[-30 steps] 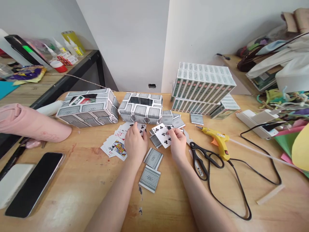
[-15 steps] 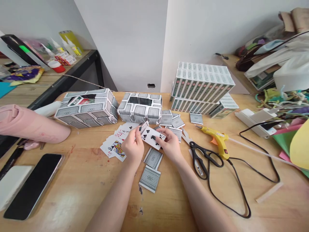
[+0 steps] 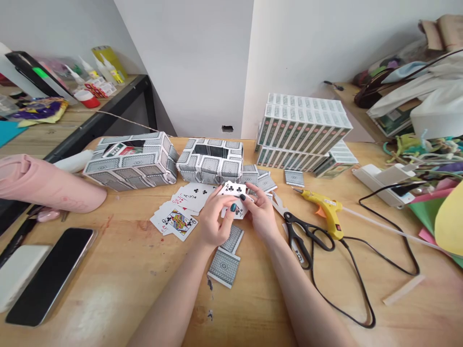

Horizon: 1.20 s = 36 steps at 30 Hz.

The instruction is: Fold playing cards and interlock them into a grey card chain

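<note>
Gripping a white playing card with black clubs (image 3: pixel 237 189) between the fingers of left hand (image 3: pixel 213 224) and right hand (image 3: pixel 264 219), seemingly steadying both sides, and holding it toward the light-brown wooden table's (image 3: pixel 144 289) far edge, near the grey-patterned, card-covered box (image 3: pixel 211 164).

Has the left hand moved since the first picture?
Yes: judged against the smaller card-covered box, the left hand has shifted rightward, from in front of its middle toward its right end.
</note>
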### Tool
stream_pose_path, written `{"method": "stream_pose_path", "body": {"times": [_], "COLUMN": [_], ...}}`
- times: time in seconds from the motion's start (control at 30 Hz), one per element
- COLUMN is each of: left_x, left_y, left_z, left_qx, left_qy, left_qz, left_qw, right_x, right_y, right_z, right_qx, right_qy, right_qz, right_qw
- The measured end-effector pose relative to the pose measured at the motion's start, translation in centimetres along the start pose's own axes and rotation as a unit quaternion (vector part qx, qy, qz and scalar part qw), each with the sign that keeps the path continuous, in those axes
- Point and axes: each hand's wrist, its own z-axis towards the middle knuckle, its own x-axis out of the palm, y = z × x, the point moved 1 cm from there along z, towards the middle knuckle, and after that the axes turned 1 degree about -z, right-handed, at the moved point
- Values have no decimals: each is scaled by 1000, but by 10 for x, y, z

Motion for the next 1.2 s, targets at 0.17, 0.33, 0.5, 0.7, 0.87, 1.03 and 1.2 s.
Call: {"method": "stream_pose_path", "body": {"times": [0.17,0.33,0.5,0.7,0.87,1.03,1.2], "left_x": [-3,-1,0,2,2,2,2], "left_y": [10,25,30,34,36,37,36], "left_z": [5,8,9,8,7,8,9], "left_qx": [-105,-312,-364,-399,-417,-419,-416], "left_qy": [-102,-33,-77,-122,-125,-127,-122], "left_qz": [-18,-182,-251,-262,-242,-233,-235], "left_qw": [989,932,893,870,867,868,870], "right_x": [1,4,5,6,5,5,5], "right_y": [0,1,2,-1,-1,-2,0], "right_z": [-1,-4,-4,-3,-4,-4,-5], "right_qx": [-6,-12,8,-23,-29,-32,-22], "right_qy": [31,28,31,37,46,45,48], "right_qz": [-11,-33,-25,-110,-107,-107,-97], "right_qw": [999,999,999,993,993,993,994]}}
